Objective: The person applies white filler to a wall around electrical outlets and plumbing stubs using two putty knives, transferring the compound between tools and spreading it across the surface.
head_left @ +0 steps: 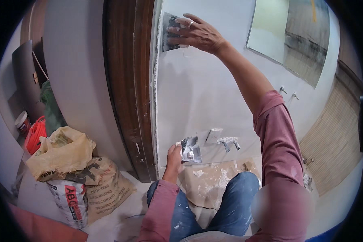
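High on the white wall, my right hand presses a broad putty knife against the surface beside the dark wooden door frame. Its fingers spread over the metal blade, and a ring shows on one of them. Low down, in front of my knees, my left hand grips a second putty knife. White putty is smeared on that blade. The handles of both tools are mostly hidden by my hands.
Putty-spattered cardboard lies by the wall base. A socket plate and pipe stubs jut out nearby; two small valves sit below a mirror. Sacks, red rope and a bucket stand left.
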`<state>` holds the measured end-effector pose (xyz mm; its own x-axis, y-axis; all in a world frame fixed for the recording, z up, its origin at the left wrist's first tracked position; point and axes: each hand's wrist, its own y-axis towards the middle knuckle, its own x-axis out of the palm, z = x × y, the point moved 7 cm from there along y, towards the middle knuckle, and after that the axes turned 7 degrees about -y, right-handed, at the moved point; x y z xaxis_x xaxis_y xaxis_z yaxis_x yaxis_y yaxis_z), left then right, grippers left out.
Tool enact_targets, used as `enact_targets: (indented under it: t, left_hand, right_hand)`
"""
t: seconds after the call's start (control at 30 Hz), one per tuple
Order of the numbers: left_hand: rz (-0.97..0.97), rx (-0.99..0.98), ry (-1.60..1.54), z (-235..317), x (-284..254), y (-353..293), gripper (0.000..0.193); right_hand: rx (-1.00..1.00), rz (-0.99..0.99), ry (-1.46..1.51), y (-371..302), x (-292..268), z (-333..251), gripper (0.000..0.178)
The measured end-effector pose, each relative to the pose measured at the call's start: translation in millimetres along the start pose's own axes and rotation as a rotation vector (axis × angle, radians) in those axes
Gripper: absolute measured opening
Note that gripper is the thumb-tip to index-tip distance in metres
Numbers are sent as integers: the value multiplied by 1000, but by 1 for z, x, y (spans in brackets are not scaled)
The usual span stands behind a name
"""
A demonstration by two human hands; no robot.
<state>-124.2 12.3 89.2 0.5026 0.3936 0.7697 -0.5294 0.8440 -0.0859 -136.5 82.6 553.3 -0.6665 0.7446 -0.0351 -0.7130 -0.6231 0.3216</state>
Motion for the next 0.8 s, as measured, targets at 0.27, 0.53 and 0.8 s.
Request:
enact_targets:
  t: [0.27,0.53,0.8]
  left_hand:
    - [-25,1,-30,-5,-4,7,23]
    - [-9,-15,21,-1,-4,3,24]
    - [-8,-20,33,-1,0,3,25]
  right_hand:
    - [136,-261,-181,1,11,-14,55]
    - [105,-363,-202,-42,-10,-2,44]
    - [14,5,-64,-17,-16,-6,49]
